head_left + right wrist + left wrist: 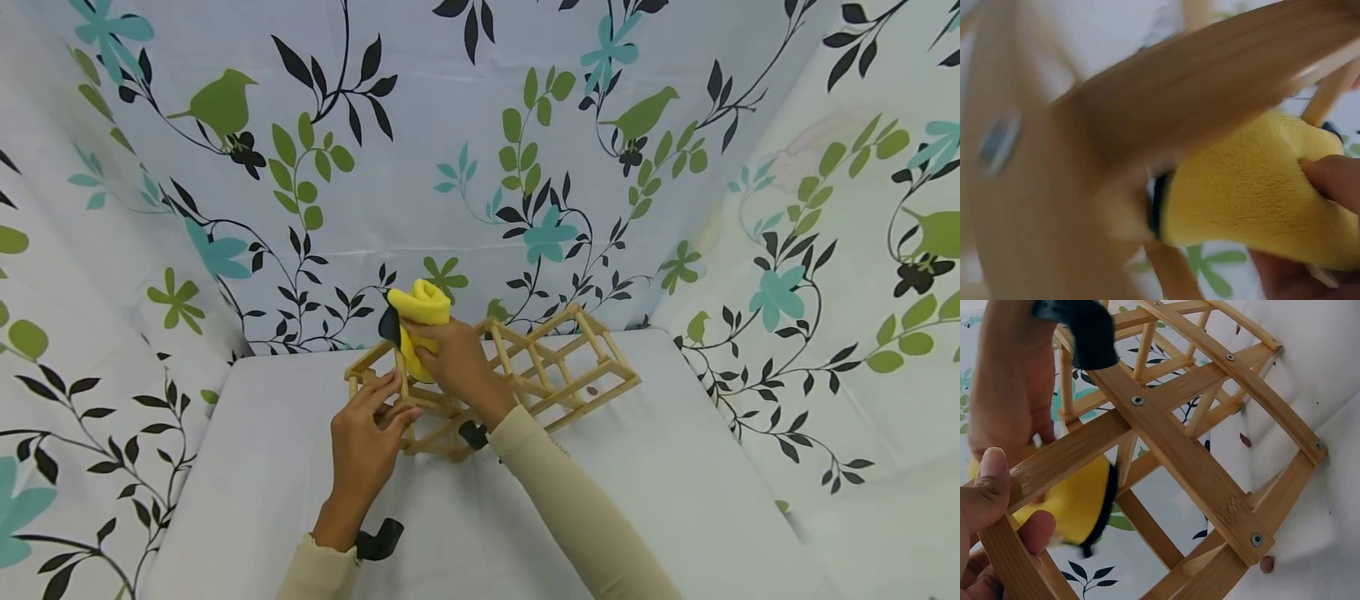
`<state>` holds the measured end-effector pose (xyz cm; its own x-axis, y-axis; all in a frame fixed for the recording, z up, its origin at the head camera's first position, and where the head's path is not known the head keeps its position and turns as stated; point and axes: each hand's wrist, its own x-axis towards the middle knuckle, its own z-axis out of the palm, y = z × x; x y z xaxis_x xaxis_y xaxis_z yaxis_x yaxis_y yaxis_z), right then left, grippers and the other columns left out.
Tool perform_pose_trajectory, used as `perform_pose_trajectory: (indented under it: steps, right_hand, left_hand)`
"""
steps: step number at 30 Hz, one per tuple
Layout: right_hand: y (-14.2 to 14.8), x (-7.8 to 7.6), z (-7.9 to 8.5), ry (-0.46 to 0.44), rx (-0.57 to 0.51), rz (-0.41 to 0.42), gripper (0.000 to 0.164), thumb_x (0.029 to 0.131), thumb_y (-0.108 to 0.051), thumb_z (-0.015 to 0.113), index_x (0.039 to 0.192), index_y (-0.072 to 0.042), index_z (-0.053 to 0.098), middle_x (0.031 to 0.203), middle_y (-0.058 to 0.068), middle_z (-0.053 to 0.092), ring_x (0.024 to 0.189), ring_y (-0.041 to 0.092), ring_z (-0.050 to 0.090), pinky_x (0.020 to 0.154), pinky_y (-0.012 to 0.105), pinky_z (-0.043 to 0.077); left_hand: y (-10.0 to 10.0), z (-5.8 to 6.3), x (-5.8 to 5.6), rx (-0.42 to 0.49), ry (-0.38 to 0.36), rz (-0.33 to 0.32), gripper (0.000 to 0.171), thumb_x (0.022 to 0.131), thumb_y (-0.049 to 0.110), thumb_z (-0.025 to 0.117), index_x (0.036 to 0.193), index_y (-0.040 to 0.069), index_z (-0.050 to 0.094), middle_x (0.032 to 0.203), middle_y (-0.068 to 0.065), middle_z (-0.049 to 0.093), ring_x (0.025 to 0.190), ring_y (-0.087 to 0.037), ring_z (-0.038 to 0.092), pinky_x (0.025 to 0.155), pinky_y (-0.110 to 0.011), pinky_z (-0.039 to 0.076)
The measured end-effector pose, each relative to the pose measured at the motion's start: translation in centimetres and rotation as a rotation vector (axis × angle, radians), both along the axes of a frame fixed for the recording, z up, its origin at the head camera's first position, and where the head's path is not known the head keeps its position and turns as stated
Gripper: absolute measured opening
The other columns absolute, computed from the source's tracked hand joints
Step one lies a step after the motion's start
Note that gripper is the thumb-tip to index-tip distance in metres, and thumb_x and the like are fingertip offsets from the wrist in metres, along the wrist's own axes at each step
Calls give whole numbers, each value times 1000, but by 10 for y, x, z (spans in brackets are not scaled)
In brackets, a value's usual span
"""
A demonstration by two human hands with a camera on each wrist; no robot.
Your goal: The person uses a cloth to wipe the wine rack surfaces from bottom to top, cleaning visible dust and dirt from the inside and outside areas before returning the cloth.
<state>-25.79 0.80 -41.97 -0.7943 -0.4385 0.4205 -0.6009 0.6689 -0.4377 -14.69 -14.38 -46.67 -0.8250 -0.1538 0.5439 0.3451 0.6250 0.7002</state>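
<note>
A light wooden lattice rack (566, 387), with slats joined by metal screws, stands tilted on the table. My left hand (367, 442) grips its left end; in the left wrist view the thumb (994, 472) lies over a slat (1072, 450). A yellow cloth (422, 307) with black edging is bunched in my right hand (461, 362), at the upper left of the rack. From the right wrist, the cloth (1229, 187) shows against the underside of a blurred slat (1210, 87). Some right-hand fingers are hidden by the cloth.
The white-covered table (255, 467) extends around the rack. Patterned fabric (465, 208) with leaves and birds hangs behind it and at both sides. Small brown bits (1267, 564) lie on the table beside the rack. A black wrist device (381, 540) sits at the left wrist.
</note>
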Motion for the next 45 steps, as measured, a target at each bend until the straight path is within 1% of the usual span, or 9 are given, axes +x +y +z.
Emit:
perform_pose_trajectory:
  steps: [3, 6, 11, 17, 25, 31, 36, 39, 45]
  right_hand:
    - [8, 0, 2, -28, 139, -79, 44, 92, -14, 73, 133, -29, 65, 125, 0, 71, 105, 19, 69, 85, 32, 59]
    - [16, 3, 6, 2, 93, -151, 45, 90, -13, 74, 131, -29, 66, 123, 1, 72, 105, 22, 69, 87, 36, 59]
    - [20, 7, 1, -20, 105, -57, 43, 93, -12, 71, 134, -25, 65, 122, 2, 71, 104, 19, 69, 87, 32, 59]
    - [28, 16, 11, -257, 335, 43, 42, 86, -12, 78, 123, -29, 72, 122, -4, 72, 106, 17, 65, 88, 31, 56]
    - [29, 16, 9, -67, 248, -27, 38, 90, -14, 75, 125, -27, 71, 115, -2, 74, 100, 20, 69, 87, 36, 58]
    - [32, 15, 20, -256, 360, 66, 39, 86, -13, 79, 120, -31, 73, 119, -5, 73, 106, 16, 66, 89, 30, 56]
    - [45, 4, 31, 88, 57, -143, 39, 90, -12, 73, 124, -31, 71, 116, 5, 74, 94, 25, 69, 75, 37, 58]
    - [47, -3, 28, 283, 17, -284, 36, 91, -10, 72, 121, -29, 74, 103, 9, 75, 82, 28, 68, 62, 40, 57]
    - [33, -1, 17, 140, 338, -142, 25, 92, -16, 72, 113, -28, 77, 89, 2, 76, 75, 24, 69, 67, 39, 57]
  left_hand:
    - [1, 0, -1, 3, -20, -11, 61, 73, 19, 87, 129, 8, 67, 132, -3, 66, 78, -14, 72, 66, -20, 58]
    - [2, 0, -1, 4, -28, -11, 61, 73, 20, 88, 129, 9, 67, 133, -3, 66, 79, -14, 72, 66, -21, 58]
    - [0, 1, -1, -2, -11, 8, 61, 72, 19, 88, 128, 7, 67, 132, -4, 67, 79, -15, 72, 64, -23, 58]
    - [0, 2, 0, 4, -21, -5, 60, 73, 19, 87, 129, 8, 67, 133, -4, 66, 80, -15, 72, 65, -21, 57]
    - [0, 1, -2, 8, -3, -2, 61, 72, 19, 88, 128, 7, 67, 133, -5, 66, 80, -16, 72, 65, -22, 57]
    - [2, 1, 0, 22, -24, 2, 62, 72, 17, 88, 130, 8, 67, 133, -3, 66, 81, -15, 71, 67, -18, 56]
    - [3, 2, -2, 27, 0, -8, 61, 73, 18, 88, 128, 6, 67, 133, -5, 66, 81, -16, 72, 66, -15, 54]
    - [4, 2, -3, 27, 3, -11, 60, 73, 18, 88, 128, 5, 67, 133, -6, 66, 81, -17, 72, 66, -16, 55]
    - [4, 1, -1, 27, 2, 9, 61, 71, 18, 89, 127, 6, 68, 131, -5, 67, 80, -16, 72, 67, -18, 56]
